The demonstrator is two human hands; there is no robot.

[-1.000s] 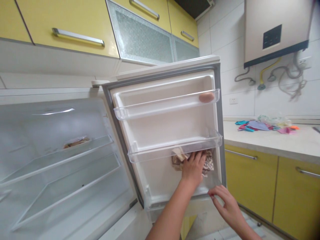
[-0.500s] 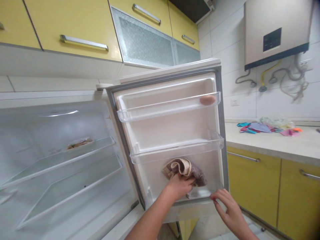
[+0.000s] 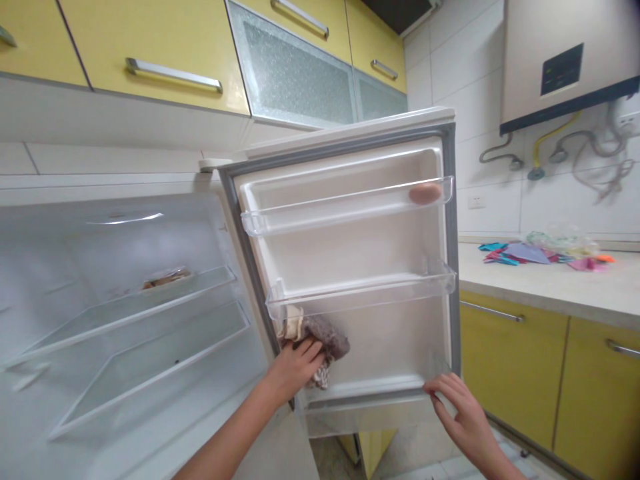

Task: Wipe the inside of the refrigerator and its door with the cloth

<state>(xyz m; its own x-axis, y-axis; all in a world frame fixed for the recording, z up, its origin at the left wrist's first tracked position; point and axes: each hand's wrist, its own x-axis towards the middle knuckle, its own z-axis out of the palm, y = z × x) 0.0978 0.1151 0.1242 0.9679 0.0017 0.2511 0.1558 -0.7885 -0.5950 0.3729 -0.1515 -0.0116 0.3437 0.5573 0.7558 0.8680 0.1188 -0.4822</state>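
Note:
In my left hand (image 3: 295,367) is a bunched brown and cream cloth (image 3: 327,337), pressed against the inside of the open refrigerator door (image 3: 370,257) at its lower left, by the hinge side. The fingers are wrapped over the cloth. My right hand (image 3: 457,407) grips the right end of the clear bottom door bin (image 3: 370,419), its thumb below and fingers bent over the rim. Above, a clear middle bin (image 3: 360,297) crosses the door. The top bin (image 3: 340,208) has a brown egg (image 3: 425,193) at its right end.
Inside the refrigerator, left, a wrapped package (image 3: 167,278) sits on a glass shelf (image 3: 150,347). Yellow cabinets (image 3: 165,40) hang overhead. Coloured papers or bags (image 3: 525,253) lie on the right counter (image 3: 500,283), below a wall-mounted water heater (image 3: 565,67).
My left hand has carried the cloth leftward across the lower door panel to the hinge side. My right hand has stayed at the bottom bin. The view has shifted slightly.

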